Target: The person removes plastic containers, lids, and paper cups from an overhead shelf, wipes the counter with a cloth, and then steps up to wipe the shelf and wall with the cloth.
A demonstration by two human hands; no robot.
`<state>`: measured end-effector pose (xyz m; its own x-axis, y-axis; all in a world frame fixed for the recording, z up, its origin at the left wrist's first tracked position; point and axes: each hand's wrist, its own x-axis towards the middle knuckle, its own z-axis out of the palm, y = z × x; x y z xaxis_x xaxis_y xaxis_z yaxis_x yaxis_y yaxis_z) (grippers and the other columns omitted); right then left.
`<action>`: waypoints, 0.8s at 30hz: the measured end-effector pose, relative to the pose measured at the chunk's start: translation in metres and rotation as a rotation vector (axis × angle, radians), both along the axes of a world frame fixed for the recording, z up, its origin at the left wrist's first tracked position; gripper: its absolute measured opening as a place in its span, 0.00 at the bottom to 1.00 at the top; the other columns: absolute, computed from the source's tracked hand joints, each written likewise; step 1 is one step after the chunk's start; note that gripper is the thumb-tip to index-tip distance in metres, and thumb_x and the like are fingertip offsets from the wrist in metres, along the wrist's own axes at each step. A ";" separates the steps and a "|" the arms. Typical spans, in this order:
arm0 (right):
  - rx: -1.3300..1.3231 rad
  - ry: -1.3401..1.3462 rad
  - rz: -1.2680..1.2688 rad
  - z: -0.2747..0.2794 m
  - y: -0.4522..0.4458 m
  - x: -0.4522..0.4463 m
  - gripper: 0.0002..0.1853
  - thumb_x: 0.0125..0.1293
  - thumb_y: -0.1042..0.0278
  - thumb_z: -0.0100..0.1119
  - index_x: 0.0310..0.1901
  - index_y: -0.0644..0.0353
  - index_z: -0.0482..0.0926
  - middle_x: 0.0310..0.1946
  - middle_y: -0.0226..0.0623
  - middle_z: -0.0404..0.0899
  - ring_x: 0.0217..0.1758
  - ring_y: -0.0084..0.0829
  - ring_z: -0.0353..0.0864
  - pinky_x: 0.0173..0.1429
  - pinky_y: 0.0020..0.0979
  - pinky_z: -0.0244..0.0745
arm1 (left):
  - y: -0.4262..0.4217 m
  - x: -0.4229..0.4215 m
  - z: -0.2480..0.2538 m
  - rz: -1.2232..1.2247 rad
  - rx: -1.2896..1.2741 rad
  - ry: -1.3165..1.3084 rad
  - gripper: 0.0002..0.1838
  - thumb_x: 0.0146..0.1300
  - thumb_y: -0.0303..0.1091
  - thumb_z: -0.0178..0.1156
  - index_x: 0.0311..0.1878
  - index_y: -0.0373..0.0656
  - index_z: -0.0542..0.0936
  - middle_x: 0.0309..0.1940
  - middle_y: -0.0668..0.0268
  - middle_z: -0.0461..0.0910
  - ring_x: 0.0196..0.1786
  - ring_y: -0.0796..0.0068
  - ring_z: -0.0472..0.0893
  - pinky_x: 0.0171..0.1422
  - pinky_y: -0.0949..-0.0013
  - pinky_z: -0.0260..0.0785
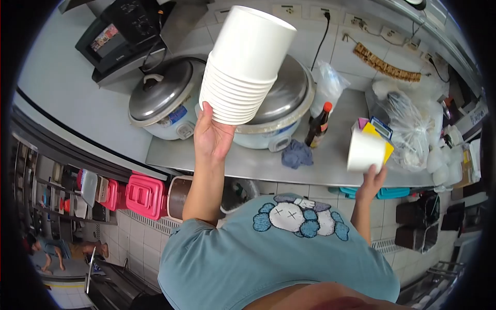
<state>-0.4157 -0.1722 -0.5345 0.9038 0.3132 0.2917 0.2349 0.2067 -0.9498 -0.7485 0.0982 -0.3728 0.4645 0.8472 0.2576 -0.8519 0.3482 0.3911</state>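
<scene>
My left hand (pixel 213 135) is wrapped round the rim end of a tall stack of white paper tubs (pixel 243 67). The stack is raised and tilted, its smooth end pointing up, in front of a large rice cooker (pixel 297 98). Over the right part of the steel counter (pixel 330 173), my right hand (pixel 373 182) grips a single white paper tub (pixel 363 151) at its lower edge. Behind that tub, yellow and pink paper pads and a blue calculator (pixel 381 128) partly show. A dark sauce bottle (pixel 318 125) with a red cap stands between the hands, beside a crumpled blue cloth (pixel 297 154).
A second rice cooker (pixel 164 98) stands at the left, below a black microwave (pixel 121 39). Clear plastic bags (pixel 411 134) crowd the counter's right end. Pink lidded bins (pixel 144 196) are on the floor. Another person (pixel 54 253) is at the lower left.
</scene>
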 end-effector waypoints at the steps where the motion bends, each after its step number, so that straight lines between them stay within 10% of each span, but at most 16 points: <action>1: 0.243 0.247 0.071 0.023 0.008 0.000 0.26 0.80 0.62 0.54 0.74 0.60 0.63 0.68 0.42 0.73 0.69 0.37 0.75 0.70 0.45 0.71 | -0.006 0.000 -0.004 0.080 0.072 0.108 0.27 0.81 0.40 0.51 0.76 0.37 0.63 0.76 0.54 0.67 0.78 0.55 0.67 0.83 0.45 0.59; 9: 0.651 0.156 0.544 0.090 0.098 -0.025 0.26 0.81 0.60 0.54 0.74 0.53 0.60 0.70 0.39 0.71 0.68 0.37 0.75 0.68 0.43 0.75 | -0.053 0.000 -0.047 0.196 0.331 0.497 0.29 0.79 0.37 0.55 0.77 0.36 0.61 0.73 0.54 0.71 0.75 0.59 0.72 0.81 0.54 0.61; 13: 0.289 -0.394 0.720 0.093 0.121 -0.082 0.28 0.74 0.64 0.64 0.71 0.59 0.67 0.71 0.49 0.69 0.75 0.39 0.67 0.76 0.40 0.65 | -0.070 -0.022 -0.062 0.293 0.211 0.414 0.24 0.82 0.38 0.50 0.74 0.37 0.63 0.74 0.56 0.69 0.75 0.64 0.70 0.80 0.57 0.60; 17: 0.300 -0.328 1.002 0.081 0.140 -0.146 0.29 0.69 0.65 0.67 0.70 0.57 0.71 0.73 0.51 0.67 0.77 0.44 0.63 0.79 0.43 0.60 | -0.065 -0.068 -0.126 0.496 -0.016 0.257 0.22 0.83 0.42 0.47 0.70 0.38 0.65 0.72 0.54 0.70 0.75 0.58 0.71 0.79 0.52 0.64; 24: -0.158 -0.952 1.106 0.039 0.185 -0.223 0.27 0.67 0.66 0.66 0.68 0.54 0.77 0.74 0.38 0.69 0.76 0.50 0.62 0.76 0.49 0.58 | -0.027 -0.137 -0.272 0.804 -0.433 0.513 0.20 0.84 0.38 0.45 0.69 0.36 0.65 0.68 0.56 0.73 0.71 0.59 0.73 0.78 0.53 0.65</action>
